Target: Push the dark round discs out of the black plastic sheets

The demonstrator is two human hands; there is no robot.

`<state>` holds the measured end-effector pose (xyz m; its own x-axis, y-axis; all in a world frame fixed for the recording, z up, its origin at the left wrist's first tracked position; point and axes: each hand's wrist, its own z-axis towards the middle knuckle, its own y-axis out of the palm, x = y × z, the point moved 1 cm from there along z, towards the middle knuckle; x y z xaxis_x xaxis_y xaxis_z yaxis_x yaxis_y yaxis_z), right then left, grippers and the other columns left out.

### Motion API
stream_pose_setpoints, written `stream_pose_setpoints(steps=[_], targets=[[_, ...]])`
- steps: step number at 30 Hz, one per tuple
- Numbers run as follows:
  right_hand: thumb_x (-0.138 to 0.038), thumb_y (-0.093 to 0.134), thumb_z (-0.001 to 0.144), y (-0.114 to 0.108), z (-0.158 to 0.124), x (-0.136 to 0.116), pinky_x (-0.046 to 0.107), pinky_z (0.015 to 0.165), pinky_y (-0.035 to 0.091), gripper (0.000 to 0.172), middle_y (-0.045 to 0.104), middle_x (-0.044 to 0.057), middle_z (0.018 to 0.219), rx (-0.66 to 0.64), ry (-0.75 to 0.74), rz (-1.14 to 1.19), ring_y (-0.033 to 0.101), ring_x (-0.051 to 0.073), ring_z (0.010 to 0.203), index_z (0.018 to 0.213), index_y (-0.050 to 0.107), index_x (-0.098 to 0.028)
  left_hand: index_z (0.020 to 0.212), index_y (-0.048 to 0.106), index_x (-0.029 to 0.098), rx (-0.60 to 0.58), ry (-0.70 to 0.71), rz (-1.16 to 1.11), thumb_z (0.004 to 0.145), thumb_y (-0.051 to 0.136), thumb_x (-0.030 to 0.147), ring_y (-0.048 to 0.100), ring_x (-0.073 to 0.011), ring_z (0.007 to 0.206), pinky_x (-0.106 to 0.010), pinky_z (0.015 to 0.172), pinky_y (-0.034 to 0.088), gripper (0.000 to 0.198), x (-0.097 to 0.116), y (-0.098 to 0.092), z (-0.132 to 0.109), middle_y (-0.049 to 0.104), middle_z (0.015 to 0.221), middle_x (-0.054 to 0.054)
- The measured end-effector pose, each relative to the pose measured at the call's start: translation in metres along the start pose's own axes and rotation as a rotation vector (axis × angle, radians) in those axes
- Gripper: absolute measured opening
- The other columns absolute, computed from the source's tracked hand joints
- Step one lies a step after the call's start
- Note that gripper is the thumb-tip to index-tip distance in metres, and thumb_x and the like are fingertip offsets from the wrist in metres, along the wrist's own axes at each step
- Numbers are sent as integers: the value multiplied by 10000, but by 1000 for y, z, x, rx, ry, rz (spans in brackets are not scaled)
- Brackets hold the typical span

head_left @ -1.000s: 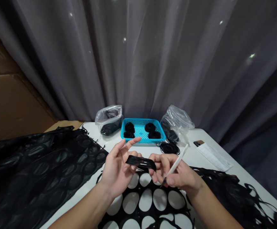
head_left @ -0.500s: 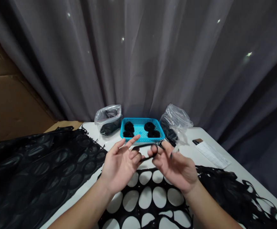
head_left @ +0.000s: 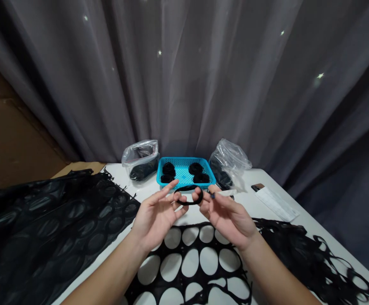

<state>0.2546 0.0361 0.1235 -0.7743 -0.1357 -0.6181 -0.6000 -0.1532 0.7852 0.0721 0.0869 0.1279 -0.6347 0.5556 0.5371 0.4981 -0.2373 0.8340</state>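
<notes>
A black fabric loop [head_left: 188,203] is held up between my two hands, in front of the basket. My left hand [head_left: 152,220] has its fingertips hooked in the loop's left side, with the index finger stretched out. My right hand [head_left: 227,220] grips the right side of the loop with its fingertips. A slim whitish pointed piece [head_left: 226,193] with a blue part also sticks out from my right fingers; its kind is unclear. Below my hands lies a black sheet with round holes [head_left: 186,239].
A blue basket [head_left: 186,184] holds several black coils. Clear plastic bags [head_left: 140,156] with black contents flank it. Black punched material [head_left: 76,216] covers the left, and tangled black strips [head_left: 286,250] lie right. A phone [head_left: 257,186] and white packet [head_left: 276,204] rest at right.
The black loop has been turned and spread into a rounder shape between my fingers. The whitish piece in my right hand now shows more clearly. The view has shifted slightly.
</notes>
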Motion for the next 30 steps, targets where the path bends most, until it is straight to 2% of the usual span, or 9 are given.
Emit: stream_pose_setpoints(steps=[4,8,11,14,17,19,21,24,30], targets=[[-204,844,730,-19,-7,19,171,637,499,371,706,43,873,49,161,-259,682,112,790,723,474,-179,1307,518,188,2,-34,395,814,735,121,662,-187,849,-343,861,491,542,-11,-34,-7,673,881,-60],[-295,919,613,-47,-14,44,225,665,526,500,718,59,817,66,382,-402,719,167,781,706,442,-174,1284,539,250,-30,-159,600,839,761,250,652,-185,918,-317,873,467,498,-32,-76,-29,658,931,-36],[-345,939,548,-65,-5,41,265,697,531,567,719,44,801,60,454,-455,717,169,751,705,418,-185,1201,615,268,-25,-161,794,820,774,327,630,-212,1026,-329,933,452,417,-36,-102,-42,659,1044,-49],[-353,922,556,-78,26,10,305,767,525,550,713,32,792,80,333,-587,710,171,769,701,416,-194,1079,679,256,40,-43,1030,821,752,399,625,-251,1065,-346,959,442,304,-25,-119,-43,685,1064,-69],[-384,843,654,-90,71,-37,332,827,508,449,696,30,751,129,65,-855,704,191,839,696,434,-204,1012,694,242,195,90,1114,827,711,490,654,-261,977,-351,916,457,310,-5,-132,-38,708,967,-64],[-389,719,767,-100,99,-63,324,822,497,343,685,27,757,137,-118,-1113,689,194,874,717,426,-219,975,699,231,271,180,1128,800,717,523,660,-256,901,-344,871,468,341,7,-139,-35,707,875,-55],[-357,614,828,-112,120,-76,293,749,477,269,662,15,744,126,-190,-1529,661,175,801,703,415,-226,947,704,222,315,245,1150,791,720,515,658,-247,860,-332,841,470,332,16,-143,-35,706,829,-51],[-283,593,818,-131,132,-75,269,667,419,235,591,-15,650,43,-145,-1908,584,155,673,659,431,-224,924,710,208,370,297,1164,788,717,490,659,-234,832,-307,807,468,313,22,-144,-37,705,800,-49],[-256,490,911,-143,121,-55,306,730,373,138,603,37,758,7,-116,-2027,570,199,736,779,478,-219,932,707,185,421,311,1136,781,708,446,658,-220,813,-292,768,481,301,27,-146,-36,704,818,-53]])
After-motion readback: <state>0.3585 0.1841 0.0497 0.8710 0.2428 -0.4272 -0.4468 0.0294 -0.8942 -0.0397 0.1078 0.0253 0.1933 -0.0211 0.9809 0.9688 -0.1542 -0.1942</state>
